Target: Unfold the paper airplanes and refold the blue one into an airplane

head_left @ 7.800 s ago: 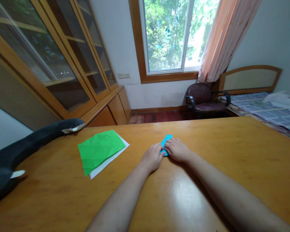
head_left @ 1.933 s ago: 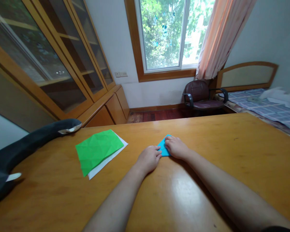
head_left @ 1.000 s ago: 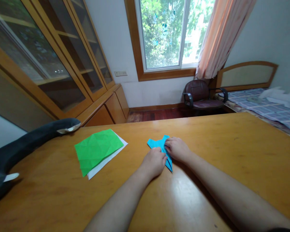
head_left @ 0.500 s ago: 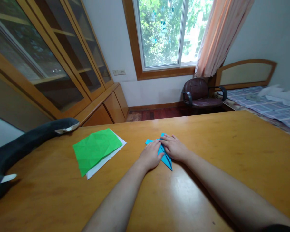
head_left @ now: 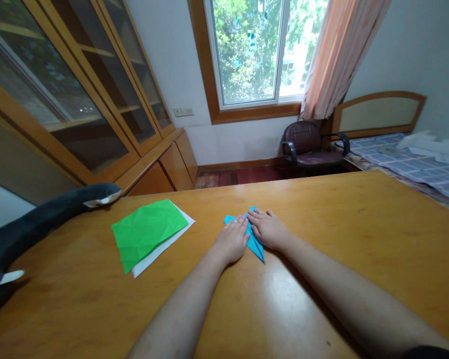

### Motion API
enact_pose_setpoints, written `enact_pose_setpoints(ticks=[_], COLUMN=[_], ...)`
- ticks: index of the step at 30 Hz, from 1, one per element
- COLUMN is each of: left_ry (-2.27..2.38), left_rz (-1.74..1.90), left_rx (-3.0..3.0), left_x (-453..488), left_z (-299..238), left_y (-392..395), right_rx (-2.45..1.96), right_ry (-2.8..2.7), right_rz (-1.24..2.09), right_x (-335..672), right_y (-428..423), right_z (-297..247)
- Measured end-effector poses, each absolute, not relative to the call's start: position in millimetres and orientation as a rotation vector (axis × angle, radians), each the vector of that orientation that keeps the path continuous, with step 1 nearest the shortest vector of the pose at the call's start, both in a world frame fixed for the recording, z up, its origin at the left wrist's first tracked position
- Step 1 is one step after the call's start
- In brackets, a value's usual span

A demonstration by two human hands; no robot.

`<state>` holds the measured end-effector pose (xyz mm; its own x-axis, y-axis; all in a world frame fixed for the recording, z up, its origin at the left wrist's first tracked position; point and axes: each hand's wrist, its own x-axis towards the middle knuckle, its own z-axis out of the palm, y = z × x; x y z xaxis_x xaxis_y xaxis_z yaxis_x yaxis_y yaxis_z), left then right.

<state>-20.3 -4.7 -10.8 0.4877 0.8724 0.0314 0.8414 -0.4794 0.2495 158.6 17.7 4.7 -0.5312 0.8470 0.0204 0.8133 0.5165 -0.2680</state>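
Note:
A piece of folded blue paper (head_left: 255, 244) lies on the wooden table, its narrow point toward me and two short ends showing at the far side. My left hand (head_left: 232, 239) rests flat over its left part, fingers stretched out. On its right part lies my right hand (head_left: 268, 228), palm down with the fingers extended. The fingertips of both hands come close together over the paper's middle, which they partly hide.
To the left lies a creased green sheet (head_left: 147, 232) on top of a white sheet (head_left: 164, 248). A dark plush toy (head_left: 56, 214) with white parts sits at the table's (head_left: 359, 239) left edge. Beyond stand a glass-fronted cabinet (head_left: 149, 144), a chair (head_left: 307, 144) and a bed (head_left: 422, 154).
The left thumb has drawn in closer to its hand on the blue paper. Both hands otherwise stay in nearly the same place, and the view has shifted very slightly.

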Motion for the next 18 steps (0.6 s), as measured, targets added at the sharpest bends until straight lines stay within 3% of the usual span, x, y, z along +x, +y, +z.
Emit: enact_pose_setpoints(ticks=[18], left_ry=[1.522], left_rz=[0.33], left_rx=[2.49], left_x=[-19.4], left_z=[-15.5], left_y=[-2.2], right_rx=[-1.411], right_ry=[-2.631], right_rz=[0.362], right_x=[158.9], right_y=[18.0], right_z=[4.7])
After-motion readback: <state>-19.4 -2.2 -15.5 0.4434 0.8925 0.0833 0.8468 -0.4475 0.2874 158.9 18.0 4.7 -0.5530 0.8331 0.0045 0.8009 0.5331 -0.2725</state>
